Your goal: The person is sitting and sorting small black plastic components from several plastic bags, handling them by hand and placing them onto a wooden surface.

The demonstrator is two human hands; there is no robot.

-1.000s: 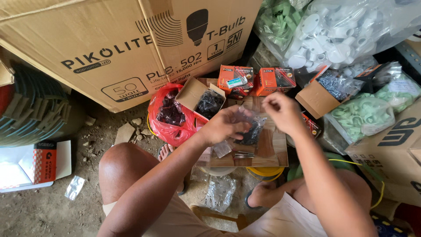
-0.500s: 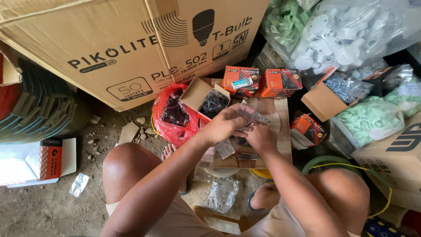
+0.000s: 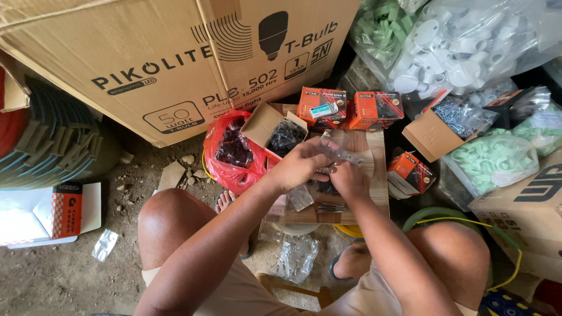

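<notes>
My left hand [image 3: 303, 164] and my right hand [image 3: 345, 177] meet over a small wooden board [image 3: 374, 175]. Both pinch a small clear plastic bag [image 3: 338, 153] with dark small parts in it. The left hand grips the bag's top from the left, and the right hand holds it from below. An open cardboard box of black screws [image 3: 285, 136] sits just left of the hands. A red plastic bag of dark parts [image 3: 233, 151] lies beside that box. More small clear bags [image 3: 301, 198] rest on the board under my hands.
A big cardboard carton [image 3: 175, 64] stands behind. Two orange screw boxes [image 3: 350, 109] lie at the board's far edge, another orange box [image 3: 411, 173] to its right. Bags of white [image 3: 462, 47] and green plastic fittings [image 3: 494, 161] pile at right. My knees frame the dirt floor.
My right hand came down from the upper right and joined the left hand on the clear bag. The view shifted slightly.
</notes>
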